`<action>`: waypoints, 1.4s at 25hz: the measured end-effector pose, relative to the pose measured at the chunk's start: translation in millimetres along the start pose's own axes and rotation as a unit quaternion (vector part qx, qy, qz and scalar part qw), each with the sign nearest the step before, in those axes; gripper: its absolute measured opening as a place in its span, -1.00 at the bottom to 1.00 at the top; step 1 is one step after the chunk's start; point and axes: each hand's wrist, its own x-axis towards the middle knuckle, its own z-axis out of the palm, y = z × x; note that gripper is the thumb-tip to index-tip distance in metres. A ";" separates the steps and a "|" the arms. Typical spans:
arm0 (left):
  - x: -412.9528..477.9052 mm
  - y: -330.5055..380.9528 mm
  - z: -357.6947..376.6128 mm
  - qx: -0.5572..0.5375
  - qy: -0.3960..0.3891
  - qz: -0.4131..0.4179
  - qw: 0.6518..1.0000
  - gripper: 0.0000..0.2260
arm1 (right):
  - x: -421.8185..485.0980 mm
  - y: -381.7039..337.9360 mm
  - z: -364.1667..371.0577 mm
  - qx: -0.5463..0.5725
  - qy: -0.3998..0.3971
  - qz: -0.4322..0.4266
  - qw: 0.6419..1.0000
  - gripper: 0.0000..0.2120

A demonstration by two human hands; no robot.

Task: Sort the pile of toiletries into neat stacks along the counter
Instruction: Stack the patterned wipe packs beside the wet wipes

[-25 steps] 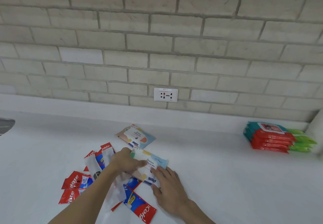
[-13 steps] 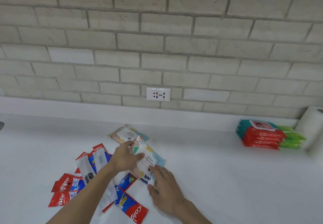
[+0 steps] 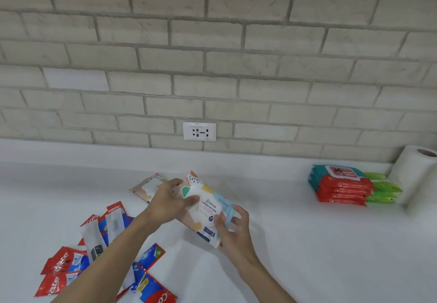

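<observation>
Wipes pack (image 3: 205, 208) held between left hand (image 3: 166, 202) and right hand (image 3: 233, 228)

Pale brick wall (image 3: 212, 42) with a white socket (image 3: 199, 131) above a white counter (image 3: 307, 243).

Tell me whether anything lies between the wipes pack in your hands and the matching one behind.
Nothing visible does. The left hand and right hand grip the held pack just in front of the matching pack; only the left hand overlaps it.
</observation>
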 end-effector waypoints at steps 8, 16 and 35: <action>20.0 21.1 73.5 -0.125 -0.021 -0.046 0.991 -0.70 | 20.5 -29.3 -62.9 0.080 0.035 -0.009 0.996 -0.61; 50.8 43.2 144.4 -0.109 -0.058 -0.056 0.991 -0.77 | 63.7 -45.4 -143.0 -0.018 0.089 -0.052 0.995 -0.88; 123.2 28.5 282.0 0.051 -0.003 -0.084 0.995 -0.51 | 164.1 -37.0 -248.1 -0.410 0.103 -0.081 0.903 -0.73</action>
